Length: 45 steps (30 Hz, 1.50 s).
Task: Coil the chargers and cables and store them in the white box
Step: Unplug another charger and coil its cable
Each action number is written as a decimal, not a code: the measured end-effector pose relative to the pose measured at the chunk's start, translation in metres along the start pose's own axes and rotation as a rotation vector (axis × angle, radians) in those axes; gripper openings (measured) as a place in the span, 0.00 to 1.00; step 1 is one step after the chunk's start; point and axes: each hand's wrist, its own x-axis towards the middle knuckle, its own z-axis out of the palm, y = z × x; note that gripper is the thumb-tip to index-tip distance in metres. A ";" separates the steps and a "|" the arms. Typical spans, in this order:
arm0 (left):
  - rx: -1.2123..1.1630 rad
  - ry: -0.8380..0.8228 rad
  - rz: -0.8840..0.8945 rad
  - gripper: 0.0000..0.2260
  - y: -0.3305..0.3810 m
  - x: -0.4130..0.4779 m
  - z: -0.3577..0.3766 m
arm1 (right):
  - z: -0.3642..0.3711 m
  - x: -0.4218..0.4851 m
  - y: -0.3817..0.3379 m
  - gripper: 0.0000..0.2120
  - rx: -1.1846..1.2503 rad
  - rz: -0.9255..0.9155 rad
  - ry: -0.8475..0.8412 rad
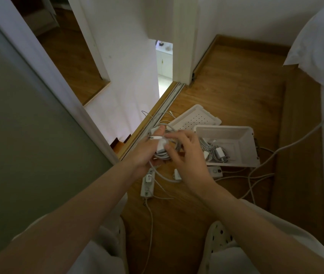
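Wooden floor (226, 91): one white box (236, 164), one lid (194, 118); left hand (143, 155) and right hand (190, 163) together grip one coiled charger (161, 147), left of box.

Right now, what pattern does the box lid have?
White lid, grid of small holes; head view.

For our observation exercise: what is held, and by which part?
Left hand grips the charger brick with its coiled cable; right hand holds the coil's right side.
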 end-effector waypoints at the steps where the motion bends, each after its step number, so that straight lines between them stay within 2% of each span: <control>1: 0.010 0.015 0.006 0.17 0.000 0.000 0.000 | 0.001 0.000 -0.001 0.11 -0.015 0.004 -0.010; 4: 0.070 0.041 0.009 0.19 -0.005 0.002 -0.002 | 0.002 0.000 -0.002 0.06 -0.029 0.019 -0.032; 7: 0.095 0.055 0.025 0.20 -0.005 0.005 -0.003 | 0.003 0.000 -0.004 0.04 -0.070 0.012 0.036; 11: 0.131 0.030 0.043 0.11 -0.003 0.009 -0.004 | 0.001 0.005 -0.006 0.05 -0.090 0.025 0.172; 13: 0.214 0.074 0.056 0.09 -0.007 0.014 -0.008 | -0.005 0.010 -0.010 0.05 0.003 0.055 0.204; 17: 0.527 0.117 0.117 0.20 -0.020 0.026 -0.027 | -0.021 0.011 -0.023 0.05 0.245 0.082 0.233; 19: 0.563 0.145 0.105 0.18 -0.023 0.029 -0.036 | -0.026 0.009 -0.028 0.05 0.354 0.100 0.221; 23: 0.537 0.203 0.073 0.12 -0.019 0.027 -0.038 | -0.034 0.009 -0.020 0.06 0.214 0.148 0.236; 25: 0.424 0.170 0.006 0.14 -0.013 0.021 -0.035 | -0.041 0.012 -0.011 0.05 0.097 0.163 0.247; 28: 0.254 0.005 -0.098 0.24 -0.001 0.010 -0.031 | -0.055 0.019 0.009 0.04 -0.145 0.206 0.279; 30: 0.240 -0.120 -0.128 0.31 0.002 0.005 -0.027 | -0.062 0.021 0.025 0.04 -0.292 0.268 0.265; 33: 0.215 -0.217 -0.126 0.30 0.003 -0.001 -0.019 | -0.062 0.021 0.045 0.06 -0.393 0.354 0.123; 35: 0.160 -0.227 -0.132 0.28 0.005 -0.002 -0.017 | -0.057 0.018 0.050 0.06 -0.394 0.361 0.022; 38: 0.025 -0.223 -0.104 0.26 0.010 -0.003 -0.018 | -0.052 0.013 0.045 0.07 -0.270 0.362 -0.085; 41: -0.079 -0.196 -0.075 0.21 0.015 -0.007 -0.016 | -0.047 0.012 0.037 0.10 -0.145 0.345 -0.127; 45: -0.084 -0.173 -0.057 0.19 0.018 -0.010 -0.012 | -0.045 0.012 0.032 0.13 0.055 0.385 -0.142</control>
